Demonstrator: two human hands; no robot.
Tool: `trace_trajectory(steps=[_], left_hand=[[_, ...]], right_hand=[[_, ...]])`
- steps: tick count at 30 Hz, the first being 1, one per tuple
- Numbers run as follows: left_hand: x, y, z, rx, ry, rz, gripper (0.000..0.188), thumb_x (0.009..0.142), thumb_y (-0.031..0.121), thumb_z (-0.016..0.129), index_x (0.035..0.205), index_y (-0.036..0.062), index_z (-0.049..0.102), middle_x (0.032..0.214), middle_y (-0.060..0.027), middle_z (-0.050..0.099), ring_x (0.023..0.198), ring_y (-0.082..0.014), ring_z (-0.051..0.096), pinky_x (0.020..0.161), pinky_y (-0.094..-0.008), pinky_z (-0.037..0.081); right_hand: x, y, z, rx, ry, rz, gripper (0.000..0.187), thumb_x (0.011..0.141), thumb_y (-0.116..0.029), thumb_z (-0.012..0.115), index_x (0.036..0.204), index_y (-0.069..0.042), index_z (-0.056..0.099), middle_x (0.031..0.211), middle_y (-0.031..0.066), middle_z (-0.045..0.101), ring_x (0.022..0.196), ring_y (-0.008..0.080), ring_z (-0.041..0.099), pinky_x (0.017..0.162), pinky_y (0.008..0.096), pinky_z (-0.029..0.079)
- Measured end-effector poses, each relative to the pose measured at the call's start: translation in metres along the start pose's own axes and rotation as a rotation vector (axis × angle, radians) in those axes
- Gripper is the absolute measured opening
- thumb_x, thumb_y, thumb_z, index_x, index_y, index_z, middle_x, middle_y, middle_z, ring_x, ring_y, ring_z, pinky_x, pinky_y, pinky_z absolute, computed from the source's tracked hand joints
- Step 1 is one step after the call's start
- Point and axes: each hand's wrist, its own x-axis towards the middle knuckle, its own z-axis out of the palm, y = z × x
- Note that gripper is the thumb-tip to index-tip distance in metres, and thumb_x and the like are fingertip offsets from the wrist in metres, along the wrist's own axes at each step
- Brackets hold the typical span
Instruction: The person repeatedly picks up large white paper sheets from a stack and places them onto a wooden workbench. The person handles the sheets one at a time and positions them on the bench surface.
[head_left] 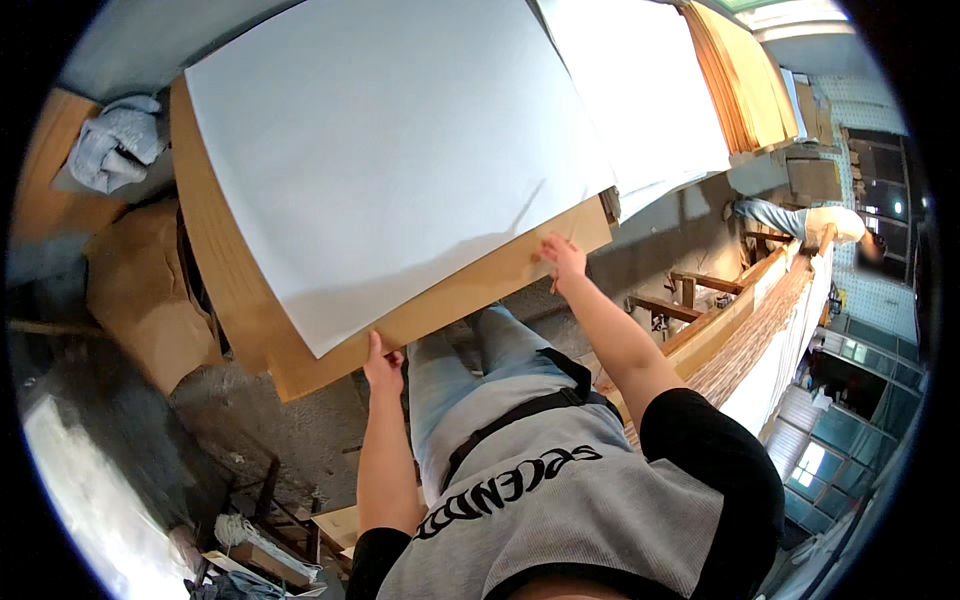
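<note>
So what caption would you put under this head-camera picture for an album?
Both hands, left hand and right hand, grip the near edge of a brown board under a large white sheet.

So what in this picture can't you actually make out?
- Left hand, head view: its fingers curl under the brown board, so the grip is hidden.
- Top of the white sheet: cut off by the picture's upper edge.
- What lies under the sheet: covered.
- Person in the background: too small and bent by the fisheye rim to tell what they do.
- Right hand: its palm faces away.
</note>
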Motion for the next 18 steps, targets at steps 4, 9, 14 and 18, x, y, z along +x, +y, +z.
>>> trace_trajectory(steps=[4,9,14,18], left_hand=[[-0.014,0.007,0.017,0.066,0.113,0.002,0.025,0.082,0.033,0.058,0.086,0.0083,0.052,0.066,-0.0023,0.050,0.050,-0.0118,0.043,0.042,-0.0244,0.033],[-0.013,0.009,0.015,0.067,0.088,-0.029,0.031,0.078,0.037,0.062,0.089,0.0101,0.052,0.067,-0.0003,0.045,0.055,-0.0119,0.043,0.045,-0.0231,0.035],[-0.019,-0.008,-0.004,-0.002,0.097,-0.020,0.034,0.078,0.038,0.060,0.088,0.0072,0.052,0.069,-0.0022,0.050,0.054,-0.0116,0.045,0.045,-0.0237,0.033],[-0.045,-0.020,-0.006,0.084,0.342,0.025,0.032,0.076,0.032,0.064,0.088,0.0061,0.049,0.072,-0.0027,0.050,0.053,-0.0119,0.045,0.042,-0.0235,0.034]], right_hand=[[0.057,-0.023,-0.031,0.258,0.180,0.006,0.023,0.081,-0.019,0.057,0.098,-0.007,0.050,0.093,0.0025,0.058,0.078,0.0114,0.061,0.039,0.0221,0.023],[0.119,-0.042,-0.049,0.393,0.194,0.028,0.021,0.079,-0.016,0.059,0.093,-0.002,0.051,0.085,0.0060,0.056,0.073,0.0142,0.060,0.036,0.0206,0.026],[0.163,-0.052,-0.052,0.375,0.098,0.259,0.021,0.083,-0.023,0.056,0.095,-0.007,0.050,0.086,0.0090,0.060,0.060,0.0115,0.054,0.036,0.0184,0.026],[0.204,-0.035,-0.072,0.369,-0.073,0.121,0.015,0.082,-0.020,0.056,0.093,-0.010,0.052,0.075,0.0065,0.057,0.055,0.0104,0.048,0.036,0.0185,0.026]])
